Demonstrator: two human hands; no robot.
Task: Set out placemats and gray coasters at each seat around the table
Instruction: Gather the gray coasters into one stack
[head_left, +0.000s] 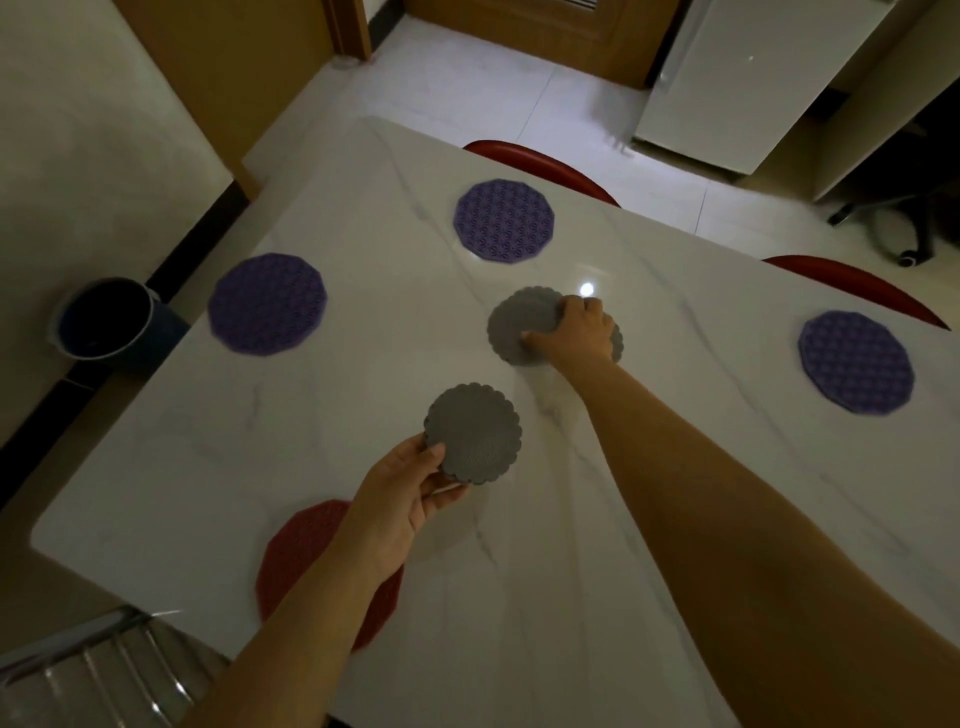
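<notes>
My left hand (402, 493) holds a gray scalloped coaster (475, 434) by its near edge, above the white marble table (571, 545). Farther out, at the table's middle, my right hand (576, 330) grips a pile of gray coasters (522, 325) lying on the table, thumb on top. Three purple round placemats lie at seats: far (503, 221), left (266, 304) and right (855, 362). A red placemat (301, 551) lies at the near edge, partly hidden under my left forearm.
Two red chair backs (540, 166) (857, 286) stand along the far side of the table. A dark bucket (104, 317) sits on the floor at the left. A metal chair (98, 670) is at the near left corner. A white cabinet (753, 78) stands at the back right.
</notes>
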